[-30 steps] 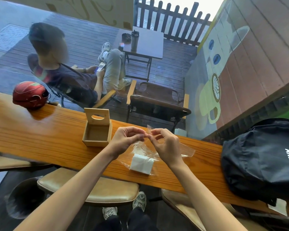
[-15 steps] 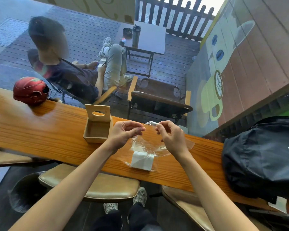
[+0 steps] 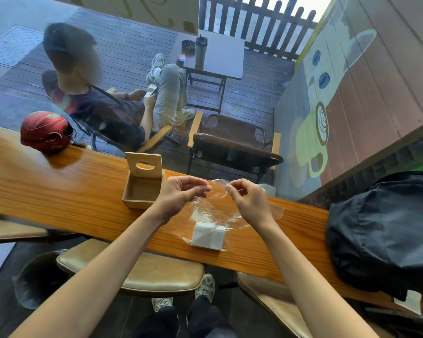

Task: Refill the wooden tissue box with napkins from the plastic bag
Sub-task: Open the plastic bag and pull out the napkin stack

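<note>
Both hands have drawn apart: left hand (image 3: 181,193) and right hand (image 3: 248,200) each pinch the plastic bag (image 3: 213,211), opening its mouth. Napkins (image 3: 207,236) sit inside on the worktop (image 3: 59,189); the wooden tissue box (image 3: 143,189) waits empty.

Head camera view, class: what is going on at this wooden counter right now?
A person's left hand and right hand each pinch the top edge of a clear plastic bag, pulling its mouth apart. A stack of white napkins sits inside the bag on the wooden counter. The wooden tissue box stands just left, lid up, with nothing inside.
</note>
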